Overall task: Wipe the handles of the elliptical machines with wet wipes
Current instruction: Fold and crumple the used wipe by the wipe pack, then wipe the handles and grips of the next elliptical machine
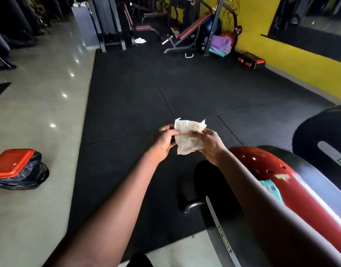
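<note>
Both hands (166,140) pinching wipe (187,136)

A wipe (187,136) hung between the left hand (164,140) and right hand (209,144), above the floor mat (146,89). A lidded bin (17,169) sat near left; an elliptical machine (271,174) stood near right; a bench (187,33) stood far behind.

I note the wipe (187,137) is off-white with faint yellowish-brown staining. The floor mat (146,89) is black with a fine stippled texture; the tiled floor (40,78) beside it is pale grey-beige and glossy. The bin lid (10,163) is orange-red over a black bag (27,178). The machine shroud (266,166) is deep red, with a grey and black frame. The wall (281,60) is yellow. I record a purple rolled mat (220,42) on teal ones, and a light blue-green packet (271,189).
</note>
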{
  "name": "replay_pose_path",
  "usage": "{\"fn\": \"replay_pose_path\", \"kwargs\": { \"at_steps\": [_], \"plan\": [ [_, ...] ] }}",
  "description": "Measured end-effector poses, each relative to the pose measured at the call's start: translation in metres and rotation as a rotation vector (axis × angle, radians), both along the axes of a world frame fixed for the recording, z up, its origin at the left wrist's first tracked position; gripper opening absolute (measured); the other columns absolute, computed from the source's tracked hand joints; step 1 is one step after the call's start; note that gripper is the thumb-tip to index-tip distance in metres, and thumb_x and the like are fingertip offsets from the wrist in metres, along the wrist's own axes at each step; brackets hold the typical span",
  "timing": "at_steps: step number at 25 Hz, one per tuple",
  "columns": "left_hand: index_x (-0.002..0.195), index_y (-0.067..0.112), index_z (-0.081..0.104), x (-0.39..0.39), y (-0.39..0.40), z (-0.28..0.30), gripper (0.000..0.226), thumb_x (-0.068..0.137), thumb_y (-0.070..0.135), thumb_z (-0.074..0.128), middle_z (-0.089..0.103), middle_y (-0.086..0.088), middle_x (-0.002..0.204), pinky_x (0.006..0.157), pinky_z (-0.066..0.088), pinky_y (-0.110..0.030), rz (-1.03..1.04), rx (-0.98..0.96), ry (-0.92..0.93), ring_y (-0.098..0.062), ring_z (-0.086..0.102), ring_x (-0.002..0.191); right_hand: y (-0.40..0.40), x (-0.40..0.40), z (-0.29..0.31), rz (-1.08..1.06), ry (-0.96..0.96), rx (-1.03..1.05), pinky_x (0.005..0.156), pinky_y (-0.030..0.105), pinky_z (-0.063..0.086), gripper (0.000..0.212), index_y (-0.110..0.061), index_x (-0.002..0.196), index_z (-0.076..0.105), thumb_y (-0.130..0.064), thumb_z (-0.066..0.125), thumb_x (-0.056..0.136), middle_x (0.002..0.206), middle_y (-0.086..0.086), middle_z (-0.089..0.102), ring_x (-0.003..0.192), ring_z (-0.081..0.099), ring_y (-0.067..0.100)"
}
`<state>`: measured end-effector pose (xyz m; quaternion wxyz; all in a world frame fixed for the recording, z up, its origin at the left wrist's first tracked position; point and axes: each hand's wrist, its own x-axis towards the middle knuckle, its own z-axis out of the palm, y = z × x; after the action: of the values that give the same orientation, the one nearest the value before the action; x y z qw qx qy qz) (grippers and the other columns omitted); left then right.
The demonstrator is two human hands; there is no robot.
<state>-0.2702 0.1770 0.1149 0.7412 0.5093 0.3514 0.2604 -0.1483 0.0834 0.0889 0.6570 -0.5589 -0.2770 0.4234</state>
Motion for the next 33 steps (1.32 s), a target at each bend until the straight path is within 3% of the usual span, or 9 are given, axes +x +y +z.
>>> {"fn": "replay_pose_path", "kwargs": {
  "at_steps": [7, 13, 17, 19, 21, 25, 27, 29, 33],
  "plan": [
    [0.076, 0.014, 0.062, 0.101, 0.202, -0.021, 0.027, 0.087, -0.009, 0.051, 0.065, 0.007, 0.056, 0.051, 0.045, -0.018, 0.003, -0.064, -0.061, -0.01, 0.056, 0.062, 0.18, 0.099, -0.009, -0.153, 0.005, -0.027, 0.052, 0.023, 0.048, 0.01, -0.01, 0.082, 0.059, -0.004, 0.066, 0.081, 0.069, 0.001, 0.066, 0.065, 0.059, 0.02],
    [0.089, 0.019, 0.061, 0.213, 0.326, 0.001, 0.025, 0.087, -0.006, 0.055, 0.067, 0.002, 0.074, 0.049, 0.043, -0.018, -0.339, -0.02, -0.066, -0.01, 0.062, 0.061, 0.292, 0.18, 0.01, -0.257, 0.023, 0.018, 0.062, 0.031, 0.056, 0.021, 0.004, 0.108, 0.062, 0.004, 0.055, 0.088, 0.091, 0.015, 0.07, 0.075, 0.067, 0.025],
    [0.08, 0.016, 0.063, 0.315, 0.363, 0.002, 0.036, 0.083, -0.018, 0.05, 0.07, 0.003, 0.07, 0.047, 0.045, -0.017, -0.487, -0.018, -0.117, -0.01, 0.065, 0.061, 0.318, 0.266, 0.016, -0.449, 0.14, 0.091, 0.048, 0.025, 0.052, 0.038, -0.007, 0.075, 0.065, 0.021, 0.04, 0.082, 0.067, 0.008, 0.069, 0.057, 0.066, 0.019],
    [0.061, 0.017, 0.067, 0.371, 0.377, -0.002, 0.046, 0.083, -0.017, 0.045, 0.069, 0.002, 0.072, 0.048, 0.045, -0.017, -0.526, -0.027, -0.111, -0.015, 0.063, 0.069, 0.326, 0.315, 0.007, -0.513, 0.135, 0.141, 0.045, 0.027, 0.052, 0.05, -0.014, 0.057, 0.063, 0.025, 0.04, 0.08, 0.07, 0.007, 0.068, 0.061, 0.068, 0.022],
    [0.064, 0.018, 0.067, 0.428, 0.386, -0.002, 0.045, 0.087, -0.011, 0.04, 0.067, 0.001, 0.074, 0.05, 0.045, -0.019, -0.561, -0.059, -0.096, -0.017, 0.061, 0.071, 0.332, 0.365, 0.0, -0.536, 0.099, 0.195, 0.051, 0.031, 0.055, 0.05, -0.014, 0.053, 0.062, 0.025, 0.042, 0.077, 0.08, 0.006, 0.068, 0.07, 0.07, 0.023],
    [0.1, 0.014, 0.057, 0.568, 0.386, 0.005, 0.012, 0.096, 0.025, 0.055, 0.062, -0.006, 0.08, 0.057, 0.049, -0.03, -0.679, -0.053, 0.073, -0.017, 0.06, 0.064, 0.321, 0.489, 0.01, -0.568, -0.141, 0.144, 0.056, 0.027, 0.048, 0.024, -0.019, 0.054, 0.064, 0.005, 0.067, 0.051, 0.09, 0.006, 0.064, 0.074, 0.064, 0.019],
    [0.111, 0.011, 0.052, 0.637, 0.372, 0.01, 0.022, 0.091, 0.008, 0.062, 0.062, -0.008, 0.08, 0.047, 0.051, -0.025, -0.797, 0.103, 0.099, -0.012, 0.062, 0.053, 0.307, 0.543, 0.016, -0.609, -0.249, 0.103, 0.059, 0.023, 0.05, 0.031, -0.02, 0.055, 0.067, 0.009, 0.063, 0.064, 0.092, 0.007, 0.063, 0.072, 0.064, 0.013],
    [0.11, 0.013, 0.053, 0.696, 0.354, 0.016, 0.03, 0.088, -0.006, 0.059, 0.066, -0.008, 0.075, 0.047, 0.047, -0.022, -0.85, 0.154, 0.062, -0.009, 0.06, 0.049, 0.283, 0.593, 0.02, -0.653, -0.184, 0.057, 0.061, 0.024, 0.053, 0.039, -0.018, 0.067, 0.072, 0.014, 0.053, 0.077, 0.1, 0.007, 0.066, 0.079, 0.068, 0.015],
    [0.1, 0.018, 0.06, 0.817, 0.287, 0.015, 0.028, 0.086, -0.005, 0.064, 0.071, 0.004, 0.064, 0.055, 0.049, -0.023, -1.05, 0.16, -0.001, -0.01, 0.063, 0.056, 0.21, 0.677, 0.029, -0.878, 0.128, 0.071, 0.063, 0.031, 0.05, 0.035, 0.005, 0.109, 0.063, -0.019, 0.048, 0.089, 0.097, 0.014, 0.067, 0.075, 0.065, 0.022]
  ]
}}
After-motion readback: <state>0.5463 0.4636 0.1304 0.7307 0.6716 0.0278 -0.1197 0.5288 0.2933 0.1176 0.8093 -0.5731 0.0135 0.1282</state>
